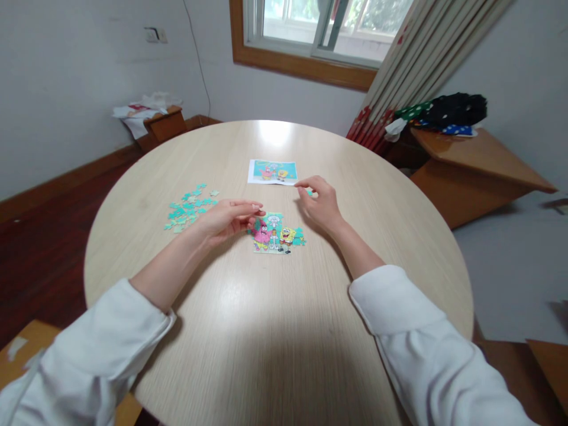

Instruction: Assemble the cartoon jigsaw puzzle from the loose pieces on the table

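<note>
A partly joined jigsaw puzzle (274,236) with a pink figure, a pale figure and a yellow square figure lies flat on the table. My left hand (231,220) is at its left edge, fingers curled and tips together; whatever may be between them is too small to make out. Beyond the puzzle lies a printed picture sheet (275,171) showing the same figures. My right hand (322,204) has thumb and forefinger closed at the sheet's near right corner. A teal puzzle piece (310,193) shows partly behind this hand.
Loose teal and pale puzzle pieces (186,207) are heaped left of my left hand. All of it rests on a round wooden table (248,343). A stool (166,123) with papers stands at the far left, and a wooden cabinet (470,171) with cloths at the right.
</note>
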A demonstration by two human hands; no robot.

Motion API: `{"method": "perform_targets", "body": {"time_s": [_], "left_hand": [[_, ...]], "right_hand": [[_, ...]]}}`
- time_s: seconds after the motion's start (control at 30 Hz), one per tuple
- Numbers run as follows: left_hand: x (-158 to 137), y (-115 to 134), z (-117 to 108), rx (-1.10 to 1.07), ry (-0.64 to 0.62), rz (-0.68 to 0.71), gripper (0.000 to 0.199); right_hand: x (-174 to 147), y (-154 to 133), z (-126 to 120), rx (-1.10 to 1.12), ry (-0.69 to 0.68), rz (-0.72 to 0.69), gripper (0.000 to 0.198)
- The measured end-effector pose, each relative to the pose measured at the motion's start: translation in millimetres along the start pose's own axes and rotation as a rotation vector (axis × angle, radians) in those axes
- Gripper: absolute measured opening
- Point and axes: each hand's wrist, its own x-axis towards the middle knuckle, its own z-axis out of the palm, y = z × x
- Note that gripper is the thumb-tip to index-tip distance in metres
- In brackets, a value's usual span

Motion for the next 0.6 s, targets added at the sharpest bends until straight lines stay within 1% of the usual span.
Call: {"method": "perform_targets", "body": {"time_s": [0.13,0.23,0.33,0.47,0.6], "left_hand": [[3,-4,-1,-0.116,-0.038,-0.070,0.007],[4,-4,-4,-0.152,-0.055,-0.091,0.010],[4,-4,-3,-0.155,-0.061,-0.100,0.012],[1,-3,1,-0.132,-0.061,-0.104,0.011],[-2,-2,4,-0.075,-0.088,-0.113,0.012]], "right_hand": [[3,-33,3,0.218,-0.184,-0.032,0.019],[3,-49,3,0.299,-0.308,-0.057,0.021],[2,-57,4,0.317,-0.354,-0.062,0.023],[2,-64,3,0.301,-0.398,-0.014,0.019],[3,-69,2,0.288,-0.405,0.028,0.016]]}}
